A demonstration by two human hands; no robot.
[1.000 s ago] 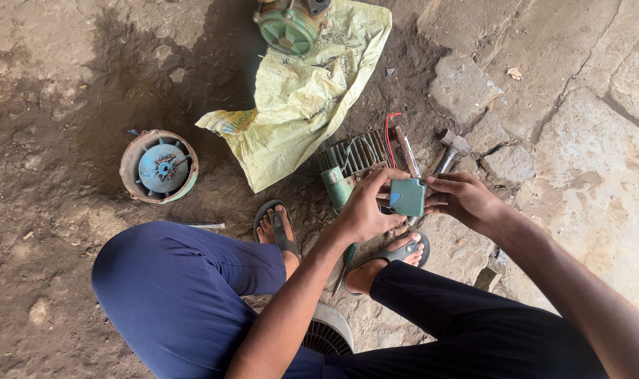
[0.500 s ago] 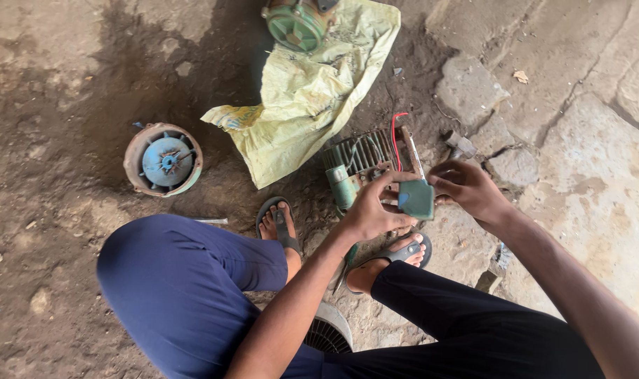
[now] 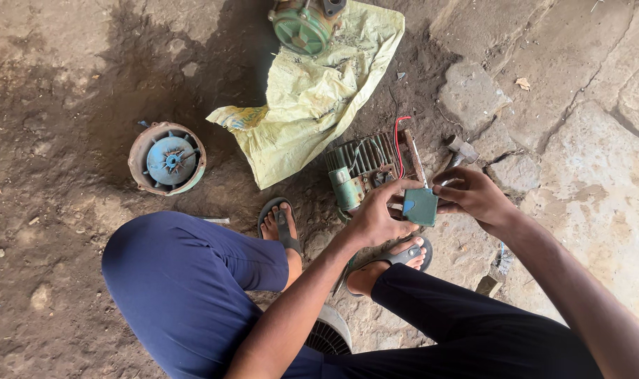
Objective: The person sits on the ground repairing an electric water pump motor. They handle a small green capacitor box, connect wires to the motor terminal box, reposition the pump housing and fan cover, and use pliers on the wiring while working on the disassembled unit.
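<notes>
Person's squatting on the dirt floor point(image 3: 67, 84) in dark blue trousers and flip-flops, both hands on a small teal rectangular cover plate point(image 3: 420, 206). The left hand point(image 3: 376, 217) has its fingers point(image 3: 397, 188) curled over the top and near edge of the plate, pinching it, and the right hand point(image 3: 474, 196) has its fingers pressed against the plate's other edge, so it's gripped from both sides.

Just beyond the fingers, touching or nearly so, sits a finned green motor body point(image 3: 358, 165) with a red wire point(image 3: 398, 144) looping off it. A hammer point(image 3: 460, 151) lies just past the right hand's fingers on the stone. Further out from the fingers there's a crumpled yellow sack point(image 3: 312, 105) with a green pump housing point(image 3: 302, 24) on its far end. Well off to the left-hand side is a round end bell with a blue fan point(image 3: 168, 158).
</notes>
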